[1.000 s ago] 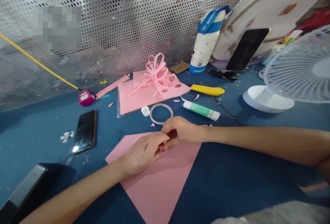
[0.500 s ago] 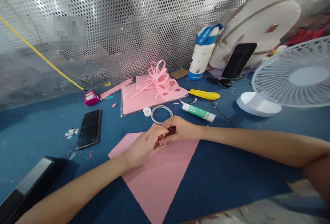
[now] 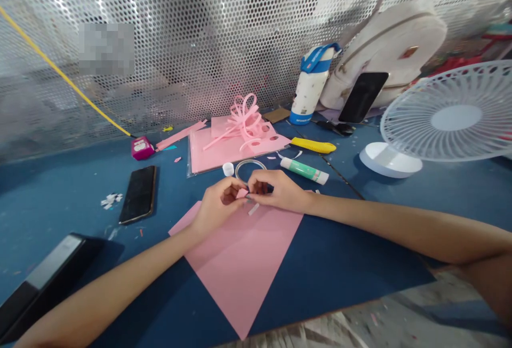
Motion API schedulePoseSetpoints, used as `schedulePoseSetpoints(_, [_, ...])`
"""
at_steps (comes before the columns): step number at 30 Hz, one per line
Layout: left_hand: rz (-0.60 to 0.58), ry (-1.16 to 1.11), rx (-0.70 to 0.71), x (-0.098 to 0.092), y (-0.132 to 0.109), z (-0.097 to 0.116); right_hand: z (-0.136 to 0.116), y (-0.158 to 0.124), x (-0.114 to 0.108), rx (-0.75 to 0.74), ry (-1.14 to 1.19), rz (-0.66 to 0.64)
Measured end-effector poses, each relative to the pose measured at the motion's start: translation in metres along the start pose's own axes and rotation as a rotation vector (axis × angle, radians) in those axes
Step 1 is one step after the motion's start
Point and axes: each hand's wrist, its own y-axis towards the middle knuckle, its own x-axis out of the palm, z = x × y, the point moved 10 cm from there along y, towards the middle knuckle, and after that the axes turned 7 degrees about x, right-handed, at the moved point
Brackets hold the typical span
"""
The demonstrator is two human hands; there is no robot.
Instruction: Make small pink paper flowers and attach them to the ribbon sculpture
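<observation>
Pink sheet [image 3: 244, 268] nearest, on desk [image 3: 340, 252]. Over it, left hand [image 3: 214, 204] pinches small pink piece [image 3: 242, 193]; right hand [image 3: 282, 190] alongside, grip unclear. Looks like fine fingertip work; next move probably wants light, steady pinch. Glue stick [image 3: 304, 171] beyond.

Craft workspace: glue stick [image 3: 304, 171], pink sheet [image 3: 245, 262], scraps [image 3: 111, 200]

On the blue table [image 3: 340, 262]: pink paper [image 3: 244, 268], phone [image 3: 138, 194], glue stick [image 3: 304, 170].
</observation>
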Motion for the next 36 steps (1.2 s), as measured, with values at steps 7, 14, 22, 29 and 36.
schedulePoseSetpoints(7, [0.039, -0.057, 0.055, -0.005, 0.004, -0.001, 0.002, 0.000, -0.003, -0.031, -0.040, 0.043])
schedulePoseSetpoints(14, [0.054, -0.074, 0.041, -0.008, 0.003, -0.004, -0.005, -0.004, -0.010, -0.117, -0.112, 0.119])
schedulePoseSetpoints(22, [0.064, 0.040, 0.071, -0.009, 0.005, 0.001, -0.010, -0.005, -0.005, -0.164, -0.231, 0.089])
schedulePoseSetpoints(29, [0.150, 0.393, 0.329, -0.017, -0.001, 0.039, 0.000, -0.003, -0.009, -0.014, 0.054, 0.170])
schedulePoseSetpoints(36, [0.132, 0.369, 0.411, -0.012, -0.004, 0.049, 0.019, -0.004, 0.000, 0.227, 0.391, 0.195])
